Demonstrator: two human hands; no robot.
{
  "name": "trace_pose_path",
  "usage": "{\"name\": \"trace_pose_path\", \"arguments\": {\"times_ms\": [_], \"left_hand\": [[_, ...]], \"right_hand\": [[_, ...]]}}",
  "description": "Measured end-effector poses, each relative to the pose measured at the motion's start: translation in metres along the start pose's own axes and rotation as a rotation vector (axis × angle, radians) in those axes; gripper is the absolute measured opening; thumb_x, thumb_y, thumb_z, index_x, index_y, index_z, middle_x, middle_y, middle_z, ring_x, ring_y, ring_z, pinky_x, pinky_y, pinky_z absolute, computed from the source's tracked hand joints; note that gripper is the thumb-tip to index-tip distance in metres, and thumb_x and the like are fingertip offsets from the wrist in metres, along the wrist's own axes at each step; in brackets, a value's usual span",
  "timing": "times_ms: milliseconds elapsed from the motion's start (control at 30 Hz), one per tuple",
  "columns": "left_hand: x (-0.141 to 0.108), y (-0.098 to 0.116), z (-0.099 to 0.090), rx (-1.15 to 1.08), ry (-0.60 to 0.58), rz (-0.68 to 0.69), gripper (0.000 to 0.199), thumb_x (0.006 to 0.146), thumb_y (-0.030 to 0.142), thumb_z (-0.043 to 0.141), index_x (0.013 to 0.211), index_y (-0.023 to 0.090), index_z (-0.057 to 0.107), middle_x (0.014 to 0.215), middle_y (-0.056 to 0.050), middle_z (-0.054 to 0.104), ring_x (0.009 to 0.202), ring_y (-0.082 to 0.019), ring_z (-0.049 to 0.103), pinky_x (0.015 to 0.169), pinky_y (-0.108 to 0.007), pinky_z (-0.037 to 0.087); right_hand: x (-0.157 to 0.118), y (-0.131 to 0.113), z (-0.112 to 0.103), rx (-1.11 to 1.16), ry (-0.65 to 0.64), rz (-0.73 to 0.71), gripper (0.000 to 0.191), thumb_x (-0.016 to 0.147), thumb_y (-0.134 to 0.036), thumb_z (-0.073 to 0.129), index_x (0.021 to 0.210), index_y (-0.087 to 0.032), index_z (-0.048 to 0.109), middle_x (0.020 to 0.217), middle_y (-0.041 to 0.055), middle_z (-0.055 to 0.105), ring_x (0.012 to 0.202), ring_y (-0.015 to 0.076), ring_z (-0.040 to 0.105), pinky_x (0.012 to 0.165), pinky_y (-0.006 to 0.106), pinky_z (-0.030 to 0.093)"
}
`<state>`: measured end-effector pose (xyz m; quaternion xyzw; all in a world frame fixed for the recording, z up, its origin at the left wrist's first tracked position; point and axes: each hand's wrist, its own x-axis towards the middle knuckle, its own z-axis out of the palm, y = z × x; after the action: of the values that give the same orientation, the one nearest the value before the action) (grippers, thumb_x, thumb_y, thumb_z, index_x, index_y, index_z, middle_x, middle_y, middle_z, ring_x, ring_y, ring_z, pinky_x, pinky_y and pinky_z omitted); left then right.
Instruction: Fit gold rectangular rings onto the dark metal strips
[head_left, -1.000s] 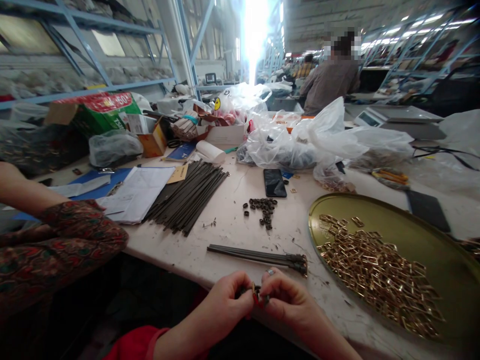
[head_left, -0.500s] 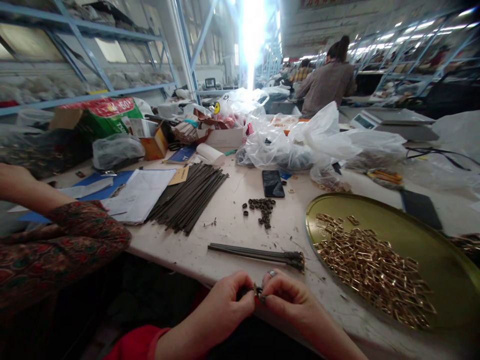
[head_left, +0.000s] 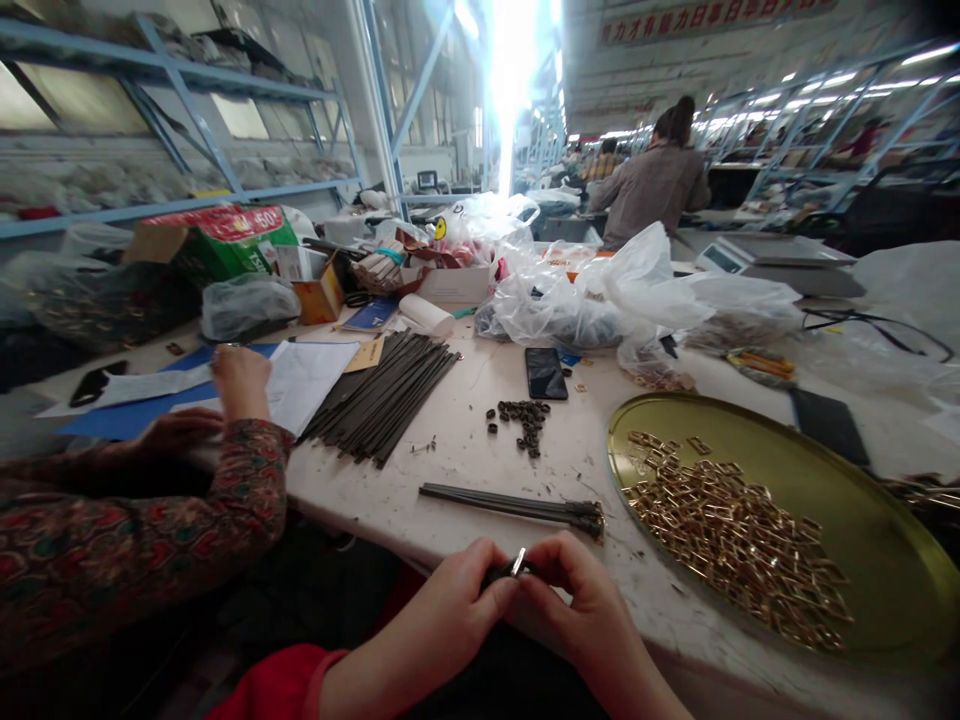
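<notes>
Blue shelving point(head_left: 195, 130) stands along the left wall of the workshop in the head view, and beyond the cluttered, pale table point(head_left: 465, 460) a person in a grey-brown top point(head_left: 651, 195) faces away. At the table's near edge the left hand point(head_left: 466, 592) and the right hand point(head_left: 576, 592) meet, fingertips pinched closed on a dark strap point(head_left: 495, 574) with a shiny metal piece point(head_left: 519, 562), partly hidden by the fingers. Just beyond lies a slim bundle of straps point(head_left: 510, 504); farther back are small dark loops point(head_left: 531, 413) and a black phone point(head_left: 546, 374). Left of these, many dark strips point(head_left: 386, 400) lie spread beside white papers point(head_left: 311, 372). On the right, a gold-coloured tray point(head_left: 874, 530) bears heaped rectangular buckles point(head_left: 739, 545). At far left, a co-worker's patterned sleeve point(head_left: 244, 490) shows, one hand point(head_left: 241, 380) by the papers.
</notes>
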<state>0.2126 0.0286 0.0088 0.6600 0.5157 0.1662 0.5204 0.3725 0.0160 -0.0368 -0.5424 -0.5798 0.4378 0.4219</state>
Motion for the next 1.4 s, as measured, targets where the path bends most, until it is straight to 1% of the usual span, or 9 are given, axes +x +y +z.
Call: {"name": "trace_pose_path", "arguments": {"times_ms": [67,233,400,700,833,933,1033,1167,1400], "left_hand": [[0.003,-0.003,0.001,-0.017,0.05,0.001,0.019,0.083,0.032,0.047,0.085,0.015,0.055,0.083,-0.001,0.06,0.077,-0.015,0.052,0.067,-0.024,0.037],[0.008,-0.01,0.007,-0.069,0.108,0.058,0.028,0.085,0.04,0.045,0.088,0.014,0.055,0.083,-0.002,0.06,0.077,-0.015,0.052,0.068,-0.025,0.039],[0.011,-0.015,0.014,-0.151,0.126,0.089,0.032,0.088,0.042,0.038,0.089,0.014,0.054,0.083,-0.003,0.059,0.076,-0.015,0.052,0.069,-0.025,0.041],[0.015,-0.019,0.006,-0.233,0.146,0.087,0.018,0.086,0.029,0.043,0.087,0.015,0.053,0.08,-0.002,0.06,0.076,-0.015,0.055,0.071,-0.026,0.042],[0.019,-0.022,0.008,-0.302,0.142,0.066,0.016,0.085,0.026,0.043,0.097,0.015,0.047,0.075,-0.001,0.06,0.072,-0.014,0.056,0.068,-0.027,0.042],[0.018,-0.023,0.009,-0.302,0.136,0.041,0.023,0.085,0.023,0.041,0.107,0.016,0.04,0.07,0.002,0.058,0.068,-0.013,0.054,0.066,-0.026,0.041],[0.015,-0.023,0.007,-0.258,0.114,0.044,0.028,0.085,0.021,0.041,0.112,0.017,0.04,0.072,0.002,0.056,0.07,-0.013,0.053,0.067,-0.025,0.04],[0.01,-0.022,0.006,-0.181,0.081,0.07,0.034,0.083,0.02,0.042,0.117,0.018,0.041,0.075,0.001,0.053,0.071,-0.013,0.051,0.067,-0.024,0.04],[0.002,-0.01,0.001,-0.152,-0.046,0.148,0.045,0.088,0.027,0.04,0.132,0.024,0.035,0.08,0.0,0.057,0.069,-0.012,0.05,0.065,-0.023,0.039]], "right_hand": [[-0.003,-0.002,0.003,-0.068,0.046,-0.071,0.003,0.076,-0.022,0.059,0.075,-0.023,0.061,0.072,0.0015,0.059,0.07,0.0181,0.058,0.063,0.029,0.047],[-0.012,0.0,0.011,-0.183,0.124,-0.263,0.021,0.082,-0.021,0.053,0.101,-0.026,0.061,0.094,0.0059,0.063,0.089,0.02,0.06,0.076,0.03,0.05],[-0.009,0.01,0.014,-0.337,0.21,-0.402,0.025,0.083,-0.02,0.05,0.105,-0.022,0.06,0.097,0.0082,0.065,0.09,0.0202,0.063,0.075,0.029,0.054],[-0.002,0.007,0.01,-0.344,0.162,-0.454,0.027,0.084,-0.018,0.049,0.109,-0.022,0.059,0.097,0.0062,0.068,0.09,0.0167,0.065,0.075,0.022,0.054],[0.001,0.014,0.011,-0.361,0.15,-0.469,0.031,0.085,-0.015,0.045,0.113,-0.021,0.058,0.1,0.0074,0.068,0.092,0.017,0.064,0.076,0.023,0.053],[0.002,0.017,0.01,-0.323,0.148,-0.404,0.03,0.085,-0.016,0.044,0.111,-0.023,0.058,0.098,0.0062,0.069,0.089,0.0169,0.065,0.073,0.023,0.054],[0.002,0.015,0.009,-0.187,0.156,-0.221,0.024,0.084,-0.023,0.048,0.104,-0.024,0.061,0.093,0.0048,0.069,0.083,0.0172,0.065,0.071,0.025,0.053],[0.004,0.006,0.008,0.08,0.129,0.03,0.026,0.078,-0.032,0.056,0.101,-0.022,0.062,0.079,0.0024,0.066,0.071,0.0158,0.063,0.065,0.025,0.051],[0.01,-0.001,0.01,0.695,-0.026,0.252,0.036,0.061,-0.04,0.075,0.09,-0.023,0.063,0.065,-0.0032,0.061,0.058,0.0113,0.057,0.054,0.023,0.046]]}}
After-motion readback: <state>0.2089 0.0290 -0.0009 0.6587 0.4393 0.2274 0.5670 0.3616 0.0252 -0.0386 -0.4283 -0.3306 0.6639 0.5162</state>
